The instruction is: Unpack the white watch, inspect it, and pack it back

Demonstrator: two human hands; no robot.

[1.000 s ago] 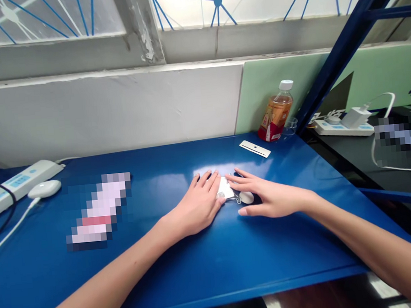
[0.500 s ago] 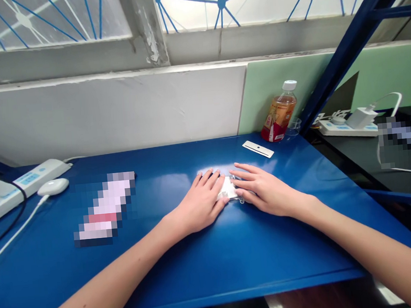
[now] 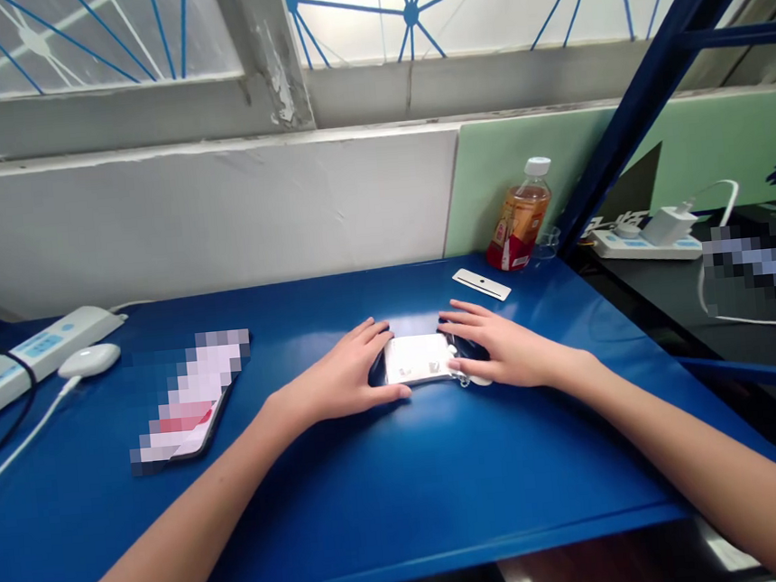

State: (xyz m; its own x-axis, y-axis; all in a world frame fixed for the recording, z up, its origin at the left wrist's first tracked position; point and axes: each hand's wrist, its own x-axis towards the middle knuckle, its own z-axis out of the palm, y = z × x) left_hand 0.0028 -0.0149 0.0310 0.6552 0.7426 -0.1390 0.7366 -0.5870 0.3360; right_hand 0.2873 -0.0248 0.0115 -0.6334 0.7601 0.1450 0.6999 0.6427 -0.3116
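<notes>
A flat white card-like piece [image 3: 417, 358] with small grey markings lies on the blue desk. A small chain and clear or white bits hang at its right end; I cannot make out their kind. At its left end is my left hand [image 3: 341, 372], fingers stretched and thumb apart, the tips at the piece's edge. My right hand [image 3: 508, 344] rests over the right end with spread fingers, partly hiding the chain and trinket. Both hands are open, palms down. Whether the fingertips press on the piece is hard to see.
A phone [image 3: 198, 407], partly blurred out, lies on the left of the blue desk [image 3: 392, 490]. Beyond it are a white earbud case [image 3: 90, 360] on a cable and a power strip [image 3: 59, 342]. A white strip [image 3: 482, 285] and a drink bottle [image 3: 521, 216] are at the back right.
My hands have drawn apart, the left one moving leftward, so most of the white piece now shows between them. The view has shifted slightly.
</notes>
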